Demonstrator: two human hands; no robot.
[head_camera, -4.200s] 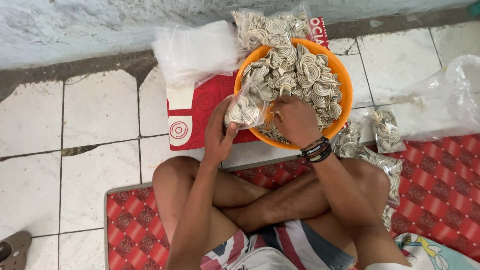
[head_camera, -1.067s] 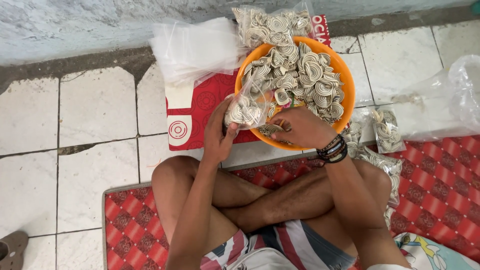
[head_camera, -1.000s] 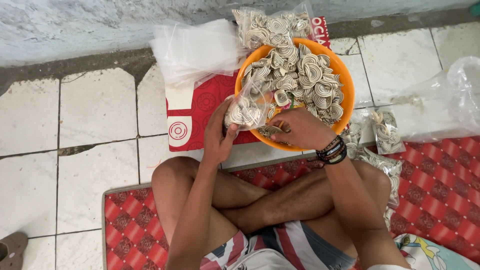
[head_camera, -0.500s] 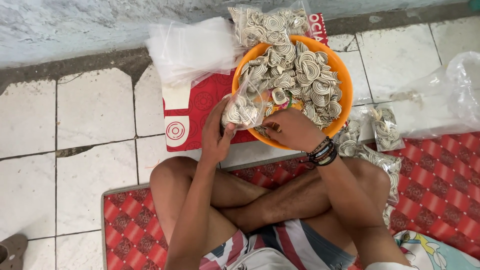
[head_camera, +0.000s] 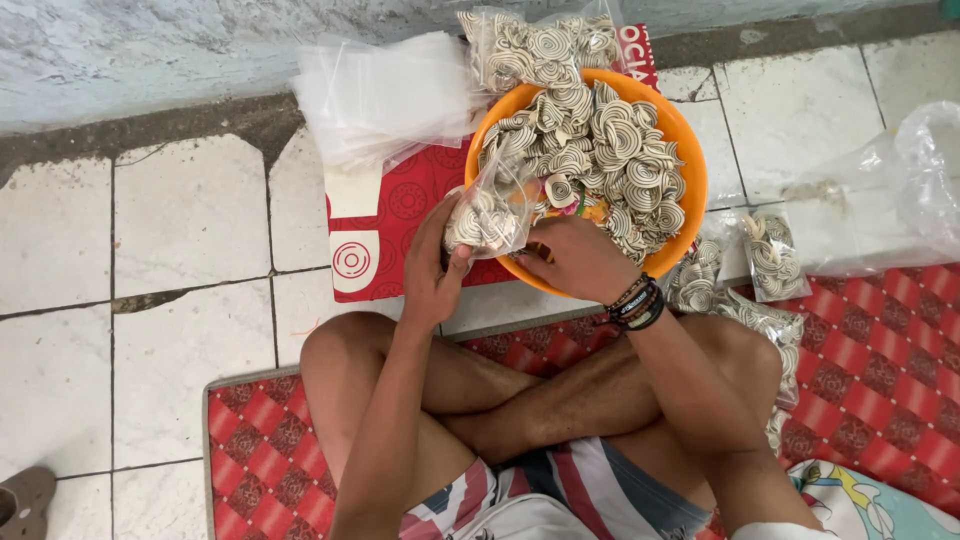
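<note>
Left hand (head_camera: 432, 272) grips a small clear bag (head_camera: 487, 215) open at nine o'clock of the orange bowl (head_camera: 690, 190); right hand (head_camera: 575, 258) pinches spiral snacks (head_camera: 600, 150) to fill it.

1. 1 view only, worn on the head, so no second view shares any part of the scene.
2. Looks steeply down over crossed legs to the tiled floor (head_camera: 70, 250) and wall foot.
3. Close range; orange bowl (head_camera: 690, 180) near top centre.
</note>
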